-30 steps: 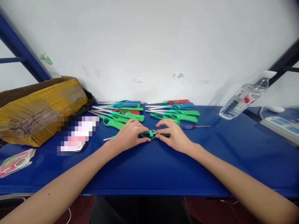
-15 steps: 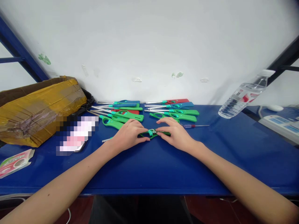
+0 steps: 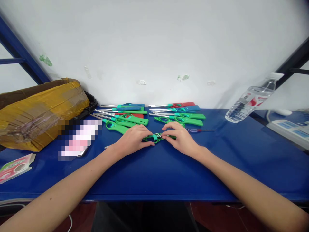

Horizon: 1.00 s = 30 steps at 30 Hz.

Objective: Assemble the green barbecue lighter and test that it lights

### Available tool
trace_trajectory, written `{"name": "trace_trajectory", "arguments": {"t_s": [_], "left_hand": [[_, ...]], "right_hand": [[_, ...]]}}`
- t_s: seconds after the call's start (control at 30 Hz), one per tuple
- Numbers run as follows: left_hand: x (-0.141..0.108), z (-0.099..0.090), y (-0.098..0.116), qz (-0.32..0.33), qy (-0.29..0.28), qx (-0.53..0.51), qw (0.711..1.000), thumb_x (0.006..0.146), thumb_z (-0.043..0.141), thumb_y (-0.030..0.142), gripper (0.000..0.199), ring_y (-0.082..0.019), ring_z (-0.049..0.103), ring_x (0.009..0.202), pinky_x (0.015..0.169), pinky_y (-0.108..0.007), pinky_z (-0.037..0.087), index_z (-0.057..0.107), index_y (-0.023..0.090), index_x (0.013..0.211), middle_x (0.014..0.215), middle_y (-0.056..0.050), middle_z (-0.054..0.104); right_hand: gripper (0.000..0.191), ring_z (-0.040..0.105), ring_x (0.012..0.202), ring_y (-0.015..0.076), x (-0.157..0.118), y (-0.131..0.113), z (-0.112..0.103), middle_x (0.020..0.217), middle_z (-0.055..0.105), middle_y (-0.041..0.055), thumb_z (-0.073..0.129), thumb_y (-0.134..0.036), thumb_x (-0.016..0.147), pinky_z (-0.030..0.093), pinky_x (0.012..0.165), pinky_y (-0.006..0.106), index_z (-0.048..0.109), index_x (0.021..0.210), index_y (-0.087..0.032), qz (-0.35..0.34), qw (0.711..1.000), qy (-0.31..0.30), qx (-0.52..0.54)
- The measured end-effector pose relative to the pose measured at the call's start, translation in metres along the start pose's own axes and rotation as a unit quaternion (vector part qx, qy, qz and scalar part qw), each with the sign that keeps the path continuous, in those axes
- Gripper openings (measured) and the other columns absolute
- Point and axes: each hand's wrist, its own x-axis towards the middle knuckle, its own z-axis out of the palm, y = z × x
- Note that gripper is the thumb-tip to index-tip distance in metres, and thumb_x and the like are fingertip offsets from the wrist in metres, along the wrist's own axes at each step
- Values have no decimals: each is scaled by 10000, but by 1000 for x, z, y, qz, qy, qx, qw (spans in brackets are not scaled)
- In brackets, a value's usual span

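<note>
A green long-neck lighter lies opened on the table in front of me, with a teal trigger and a thin white wire showing inside. My left hand grips its trigger end between thumb and fingers, covering most of the metal neck. At the handle end, my right hand is closed in a pinch by the wire; its fingertips hide exactly what they hold. Just behind the right fingers rests a loose green casing half. To the right of that hand lies a screwdriver.
Several green, blue and red lighters lie in a left group and a right group along the wall. A taped cardboard box, a blurred-out phone and a card are left. A water bottle and power strip stand right.
My right fingers have shifted very slightly at the wire and handle end. The left hand keeps its grip, and the lighter stays in place.
</note>
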Motion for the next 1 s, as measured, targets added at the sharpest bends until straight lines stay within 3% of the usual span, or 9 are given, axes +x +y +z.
{"name": "trace_trajectory", "arguments": {"t_s": [0.3, 0.5, 0.83, 1.0], "left_hand": [[-2, 1, 2, 27, -4, 41, 999, 885, 710, 350, 243, -237, 651, 929, 818, -345, 509, 746, 200, 1073, 1000, -82, 708], [-3, 3, 5, 44, 6, 41, 998, 919, 669, 323, 234, -239, 655, 977, 860, -354, 505, 725, 189, 1102, 1104, -91, 697], [1, 13, 7, -7, 45, 13, 999, 922, 651, 249, 140, -185, 688, 833, 723, -280, 481, 766, 219, 996, 994, -36, 748], [1, 14, 10, -33, 49, 10, 998, 899, 677, 241, 122, -177, 696, 825, 699, -268, 480, 779, 240, 967, 984, -14, 753]], "right_hand": [[225, 604, 1090, 256, 3, -1, -17, 1148, 670, 97, 581, -176, 911, 531, 935, 457, 781, 1002, -224, -41, 996, -80, -1], [238, 595, 1106, 261, 3, -1, -19, 1165, 664, 107, 560, -176, 924, 530, 938, 461, 774, 1021, -209, -58, 994, -90, -16], [218, 628, 1072, 255, 4, -4, -18, 1103, 695, 104, 580, -158, 900, 534, 940, 441, 777, 985, -197, -50, 994, -93, 4], [228, 689, 987, 234, 3, -6, -19, 1106, 722, 97, 591, -159, 889, 562, 891, 393, 770, 1030, -179, -2, 992, -124, 24]]}}
